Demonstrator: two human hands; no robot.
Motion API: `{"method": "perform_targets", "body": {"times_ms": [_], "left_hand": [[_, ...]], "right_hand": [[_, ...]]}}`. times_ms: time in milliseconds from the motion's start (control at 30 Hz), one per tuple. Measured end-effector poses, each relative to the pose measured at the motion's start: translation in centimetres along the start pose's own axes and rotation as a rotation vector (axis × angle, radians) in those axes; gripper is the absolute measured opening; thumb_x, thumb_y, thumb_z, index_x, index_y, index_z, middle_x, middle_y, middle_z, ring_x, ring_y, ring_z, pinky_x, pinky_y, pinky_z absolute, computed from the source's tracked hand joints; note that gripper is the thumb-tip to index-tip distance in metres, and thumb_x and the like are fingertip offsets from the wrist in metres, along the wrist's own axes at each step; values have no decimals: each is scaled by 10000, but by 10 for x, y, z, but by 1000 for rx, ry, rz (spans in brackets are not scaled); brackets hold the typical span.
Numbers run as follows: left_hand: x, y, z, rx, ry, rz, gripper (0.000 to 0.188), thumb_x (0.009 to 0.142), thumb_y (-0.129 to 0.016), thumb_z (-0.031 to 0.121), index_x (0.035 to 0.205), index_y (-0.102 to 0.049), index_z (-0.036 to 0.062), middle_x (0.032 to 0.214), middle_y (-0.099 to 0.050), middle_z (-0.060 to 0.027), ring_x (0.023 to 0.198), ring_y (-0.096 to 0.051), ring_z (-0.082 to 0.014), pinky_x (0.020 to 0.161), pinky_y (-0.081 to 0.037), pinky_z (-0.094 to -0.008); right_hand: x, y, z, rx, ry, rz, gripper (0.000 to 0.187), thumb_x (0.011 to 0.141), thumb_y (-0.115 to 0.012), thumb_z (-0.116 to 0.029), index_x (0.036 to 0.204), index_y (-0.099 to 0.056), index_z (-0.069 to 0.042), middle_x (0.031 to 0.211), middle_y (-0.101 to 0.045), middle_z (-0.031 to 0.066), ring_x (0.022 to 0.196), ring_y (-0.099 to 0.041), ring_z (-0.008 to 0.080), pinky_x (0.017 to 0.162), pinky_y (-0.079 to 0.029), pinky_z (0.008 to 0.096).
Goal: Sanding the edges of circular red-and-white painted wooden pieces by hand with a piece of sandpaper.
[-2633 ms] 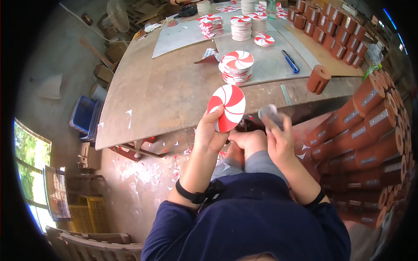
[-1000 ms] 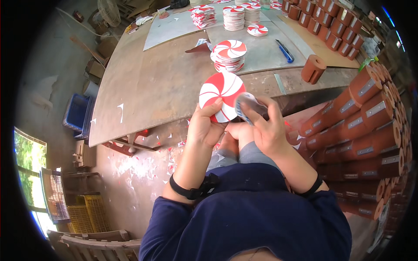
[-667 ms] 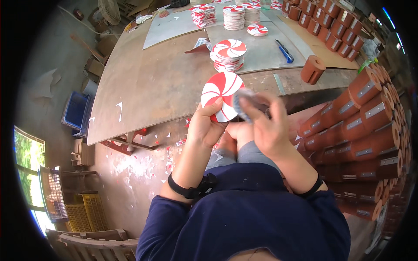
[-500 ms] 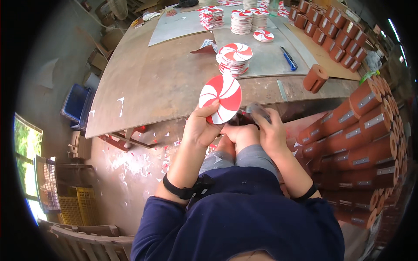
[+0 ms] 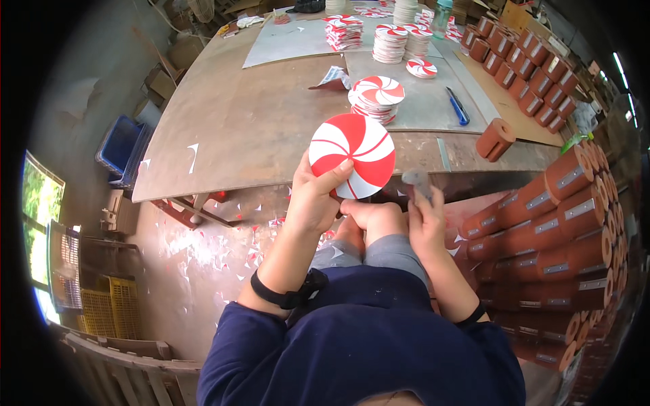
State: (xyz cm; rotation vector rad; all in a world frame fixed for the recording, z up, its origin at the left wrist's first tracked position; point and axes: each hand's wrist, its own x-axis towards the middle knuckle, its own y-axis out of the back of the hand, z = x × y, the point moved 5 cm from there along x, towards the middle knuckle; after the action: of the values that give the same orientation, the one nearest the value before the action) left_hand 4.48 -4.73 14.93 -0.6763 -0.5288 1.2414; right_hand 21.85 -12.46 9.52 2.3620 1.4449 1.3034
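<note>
My left hand [image 5: 321, 189] grips a round disc [image 5: 369, 139] with a red-and-white swirl, its thumb pressed on the face near the centre. The disc is held up in front of the table's near edge, above my knees. To its right, apart from it, my right hand [image 5: 428, 216] is closed round a small grey, rounded tool [image 5: 414, 180]; motion blur hides its exact kind. Just beyond the held disc, a stack of similar swirl discs [image 5: 377, 95] stands on the table. A blue utility knife [image 5: 458, 106] lies to the right of that stack.
More disc stacks [image 5: 389, 47] stand farther back on the table [image 5: 237, 115]. One brown slotted cylinder [image 5: 495, 140] sits near its right edge. Brown cylinders [image 5: 562, 203] are piled close on my right, others at the far right. Paper scraps [image 5: 250, 250] litter the floor.
The disc in my left hand has turned and faces me more fully. My right hand with the grey tool has shifted slightly right and down, away from the disc. The view has moved a little.
</note>
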Motion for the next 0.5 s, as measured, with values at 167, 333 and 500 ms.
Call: {"method": "perform_targets", "body": {"times_ms": [167,333,500], "left_hand": [[-2,-2,11,43,-43,-144,500,755,-481,-104,1221,-308,-51,1119,-491,-176,1017,-524,-230,850,-450,-355],[3,4,9,105,25,-148,521,733,-435,-141,1229,-307,-44,1136,-482,-181,1034,-516,-235,879,-420,-356],[3,7,14,7,55,-160,438,770,-406,-101,1198,-313,-83,1162,-461,-212,1065,-499,-275,909,-416,-380]], "right_hand": [[27,22,-20,47,36,84,234,815,-500,12,1043,-546,-4,1047,-466,143,901,-512,239,750,-421,287],[26,23,-15,138,23,97,180,824,-502,1,1000,-536,23,1026,-468,115,865,-485,192,741,-399,259],[26,22,-20,184,-17,59,179,826,-497,3,1001,-528,26,983,-465,91,825,-481,161,719,-400,248]]}}
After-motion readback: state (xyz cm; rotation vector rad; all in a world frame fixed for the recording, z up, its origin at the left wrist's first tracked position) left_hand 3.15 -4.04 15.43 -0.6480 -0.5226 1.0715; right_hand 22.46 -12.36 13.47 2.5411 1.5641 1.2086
